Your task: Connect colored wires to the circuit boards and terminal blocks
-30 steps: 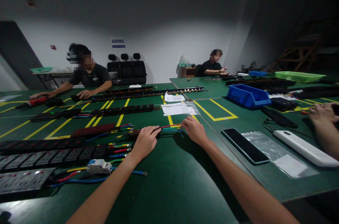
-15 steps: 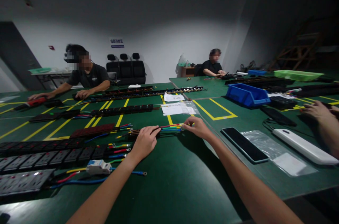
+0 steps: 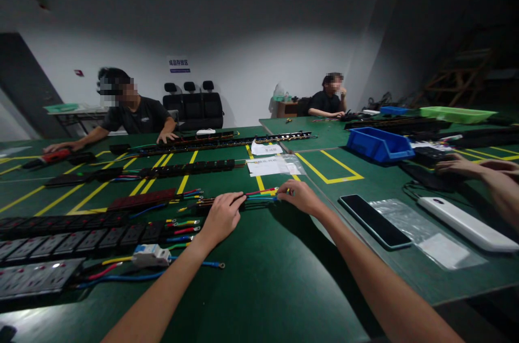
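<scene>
L hand [image 3: 222, 216] has its fingers closed over one end of a bunch of colored wires [image 3: 261, 195], rest of the hand low over the green table [image 3: 259, 289]. R hand [image 3: 298, 196] is narrow, thumb + finger pinched at the other end of the wires, tho can't tell which one's in the pinch. So the wires run btwn both hands, abt mid-table, just this side of some white paper [image 3: 265, 166]. Socket strips [image 3: 93, 240] + a white switch block [image 3: 151, 255] sit off to the left. Phone [image 3: 375, 222] lies R of the right arm, next to a clear plastic bag [image 3: 399, 218] and a white slab-shaped device [image 3: 466, 225]. Blue bin [image 3: 379, 144] is further back. Coworker across the table w/ one hand on a red tool [image 3: 57, 157], fyi.
</scene>
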The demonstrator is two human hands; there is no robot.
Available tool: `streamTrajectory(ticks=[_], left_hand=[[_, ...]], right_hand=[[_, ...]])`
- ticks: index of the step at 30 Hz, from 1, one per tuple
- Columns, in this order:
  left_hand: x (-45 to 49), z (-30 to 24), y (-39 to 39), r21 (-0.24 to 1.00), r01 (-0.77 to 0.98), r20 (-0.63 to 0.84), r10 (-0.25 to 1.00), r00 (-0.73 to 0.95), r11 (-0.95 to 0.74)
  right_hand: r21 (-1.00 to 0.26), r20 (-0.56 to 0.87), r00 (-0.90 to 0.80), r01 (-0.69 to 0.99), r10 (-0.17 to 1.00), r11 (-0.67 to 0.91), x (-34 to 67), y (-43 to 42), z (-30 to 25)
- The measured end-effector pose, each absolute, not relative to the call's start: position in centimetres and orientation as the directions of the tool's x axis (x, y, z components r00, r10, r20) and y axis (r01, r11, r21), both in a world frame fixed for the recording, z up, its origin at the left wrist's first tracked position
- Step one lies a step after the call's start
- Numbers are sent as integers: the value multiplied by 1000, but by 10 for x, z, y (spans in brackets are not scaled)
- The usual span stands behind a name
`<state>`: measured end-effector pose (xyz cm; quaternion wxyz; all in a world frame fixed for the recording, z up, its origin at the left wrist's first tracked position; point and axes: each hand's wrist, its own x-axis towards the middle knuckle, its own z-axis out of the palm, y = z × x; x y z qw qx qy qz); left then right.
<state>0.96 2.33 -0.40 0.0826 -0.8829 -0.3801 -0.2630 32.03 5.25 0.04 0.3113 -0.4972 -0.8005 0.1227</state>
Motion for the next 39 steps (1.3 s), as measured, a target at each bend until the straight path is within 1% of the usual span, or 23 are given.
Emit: streamTrajectory(ticks=[4, 10, 14, 18, 22, 26, 29, 32, 36, 39], left_hand=[[9, -4, 23, 56, 715, 530, 628, 570, -697], [9, -4, 24, 57, 713, 528, 627, 573, -699], [9, -4, 23, 60, 712, 531, 626, 571, -700], [9, -4, 23, 60, 714, 528, 629, 571, -698], [9, -4, 23, 58, 715, 527, 630, 570, -696], [8, -5, 24, 57, 711, 536, 622, 570, -701], [8, -6, 24, 55, 708, 538, 618, 573, -704], [9, -5, 24, 52, 712, 533, 623, 573, -700], [10, -4, 23, 51, 719, 524, 632, 571, -693], [10, -3, 23, 60, 718, 525, 634, 569, -694]], right_hand=[[-459, 396, -310, 749, 864, 479, 315, 47, 4], [-337, 426, -313, 816, 849, 470, 305, 39, 5], [-313, 451, -299, 830, 841, 462, 302, 38, 6], [-371, 438, -273, 813, 857, 449, 306, 39, 9], [-481, 364, -265, 768, 893, 424, 316, 43, 11], [-610, 282, -314, 671, 907, 421, 324, 46, 9], [-675, 211, -354, 621, 911, 398, 325, 47, 7], [-681, 195, -366, 617, 910, 395, 324, 48, 5], [-642, 220, -326, 661, 919, 388, 323, 48, 6], [-644, 238, -320, 655, 917, 396, 324, 47, 8]])
